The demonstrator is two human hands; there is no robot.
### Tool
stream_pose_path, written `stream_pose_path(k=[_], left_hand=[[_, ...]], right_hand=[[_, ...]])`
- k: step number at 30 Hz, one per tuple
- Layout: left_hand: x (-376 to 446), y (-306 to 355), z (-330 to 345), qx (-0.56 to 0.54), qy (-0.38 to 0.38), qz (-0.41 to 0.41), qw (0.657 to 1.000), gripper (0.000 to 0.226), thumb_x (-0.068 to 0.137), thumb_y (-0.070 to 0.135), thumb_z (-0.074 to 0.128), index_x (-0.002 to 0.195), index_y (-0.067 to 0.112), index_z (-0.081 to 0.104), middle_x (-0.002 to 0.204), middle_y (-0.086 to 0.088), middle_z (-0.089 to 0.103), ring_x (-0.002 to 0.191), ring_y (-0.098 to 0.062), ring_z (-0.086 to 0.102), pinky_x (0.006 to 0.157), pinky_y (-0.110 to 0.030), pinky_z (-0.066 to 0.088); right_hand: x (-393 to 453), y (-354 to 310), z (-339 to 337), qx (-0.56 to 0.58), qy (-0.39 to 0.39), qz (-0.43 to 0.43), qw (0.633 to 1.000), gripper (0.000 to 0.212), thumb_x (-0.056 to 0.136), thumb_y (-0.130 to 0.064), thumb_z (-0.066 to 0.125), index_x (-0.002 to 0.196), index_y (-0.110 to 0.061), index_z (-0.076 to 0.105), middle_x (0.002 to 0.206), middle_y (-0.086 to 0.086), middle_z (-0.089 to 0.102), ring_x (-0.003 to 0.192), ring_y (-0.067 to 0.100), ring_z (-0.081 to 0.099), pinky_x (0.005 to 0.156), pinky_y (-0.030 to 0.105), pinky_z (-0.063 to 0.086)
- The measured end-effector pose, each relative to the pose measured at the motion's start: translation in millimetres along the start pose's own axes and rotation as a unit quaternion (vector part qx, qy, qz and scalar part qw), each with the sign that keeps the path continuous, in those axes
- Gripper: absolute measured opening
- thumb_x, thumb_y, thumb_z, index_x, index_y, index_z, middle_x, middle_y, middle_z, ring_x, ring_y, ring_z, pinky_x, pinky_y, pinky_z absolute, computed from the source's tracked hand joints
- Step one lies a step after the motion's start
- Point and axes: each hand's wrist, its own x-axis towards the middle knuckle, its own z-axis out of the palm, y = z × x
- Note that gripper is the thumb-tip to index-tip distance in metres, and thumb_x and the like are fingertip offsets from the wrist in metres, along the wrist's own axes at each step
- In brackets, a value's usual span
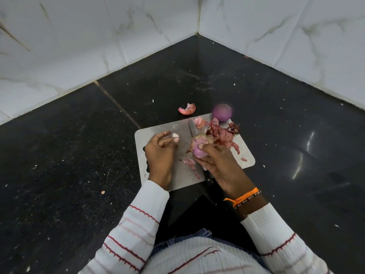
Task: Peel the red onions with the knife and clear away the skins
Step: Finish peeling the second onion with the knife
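While my right hand (217, 161) grips a half-peeled red onion (199, 149) over the cutting board (245, 155), my left hand (161, 153) hovers beside it, loosely curled and holding nothing; the knife (193, 129) lies between them, skins (221, 133) heaped behind, a peeled onion (222, 112) at the board's far corner

Even bright light; glare streaks on glossy black surface (300, 155) at right; far onion (221, 112) motion-blurred; wide-angle edge bending.
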Motion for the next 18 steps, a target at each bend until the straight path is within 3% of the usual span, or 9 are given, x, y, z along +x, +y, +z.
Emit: stream_pose_path(k=[2,4,6,10,12,15,18], left_hand=[[6,0,-7,0.079,-0.028,0.050,0.995,0.030,0.082,-0.003,0.064,0.109,0.012,0.065,0.094,-0.003,0.072,0.092,-0.013,0.068,0.086,-0.027,0.054],[7,-1,-9,0.170,-0.090,0.084,0.978,0.039,0.083,-0.009,0.057,0.114,0.013,0.064,0.113,-0.001,0.067,0.107,-0.012,0.062,0.094,-0.025,0.049],[6,-1,-7,0.231,-0.122,0.116,0.958,0.040,0.085,-0.010,0.053,0.115,0.014,0.065,0.129,0.000,0.058,0.120,-0.012,0.053,0.100,-0.024,0.044],[1,4,-3,0.193,-0.140,0.124,0.963,0.029,0.089,0.000,0.054,0.109,0.016,0.068,0.117,0.004,0.064,0.111,-0.006,0.057,0.087,-0.006,0.044],[-1,7,-2,0.159,-0.165,0.100,0.968,0.027,0.086,0.007,0.062,0.110,0.019,0.067,0.114,0.005,0.066,0.105,-0.002,0.059,0.086,-0.010,0.048],[-4,7,-1,0.121,-0.213,0.068,0.967,0.042,0.076,0.008,0.072,0.115,0.021,0.064,0.117,0.005,0.065,0.109,-0.006,0.059,0.091,-0.022,0.050],[-6,6,0,0.109,-0.226,0.073,0.965,0.047,0.071,0.003,0.075,0.115,0.018,0.063,0.114,0.002,0.066,0.108,-0.011,0.061,0.090,-0.025,0.051]], right_hand=[[2,2,-2,-0.133,0.037,-0.058,0.989,0.017,0.079,-0.013,0.069,0.093,-0.018,0.060,0.100,0.001,0.068,0.091,0.011,0.065,0.081,0.020,0.052],[5,5,-6,-0.274,0.084,-0.141,0.948,0.038,0.072,-0.015,0.076,0.102,-0.023,0.053,0.103,-0.007,0.061,0.090,0.004,0.059,0.069,0.011,0.048],[9,8,-9,-0.344,0.098,-0.210,0.910,0.050,0.067,-0.014,0.079,0.105,-0.024,0.049,0.105,-0.006,0.055,0.091,0.003,0.056,0.069,0.007,0.046],[14,13,-14,-0.380,0.100,-0.282,0.875,0.056,0.063,-0.007,0.079,0.110,-0.018,0.050,0.108,-0.002,0.051,0.097,0.010,0.054,0.073,0.001,0.041],[16,13,-15,-0.376,0.100,-0.295,0.873,0.057,0.063,-0.006,0.078,0.112,-0.015,0.051,0.109,-0.001,0.053,0.099,0.011,0.054,0.075,0.000,0.041],[16,13,-15,-0.373,0.091,-0.320,0.866,0.055,0.063,-0.010,0.080,0.111,-0.014,0.052,0.108,-0.002,0.054,0.098,0.010,0.055,0.077,0.002,0.042],[12,11,-11,-0.374,0.077,-0.346,0.857,0.051,0.062,-0.019,0.076,0.106,-0.019,0.051,0.100,-0.013,0.051,0.093,0.001,0.054,0.077,0.002,0.040]])
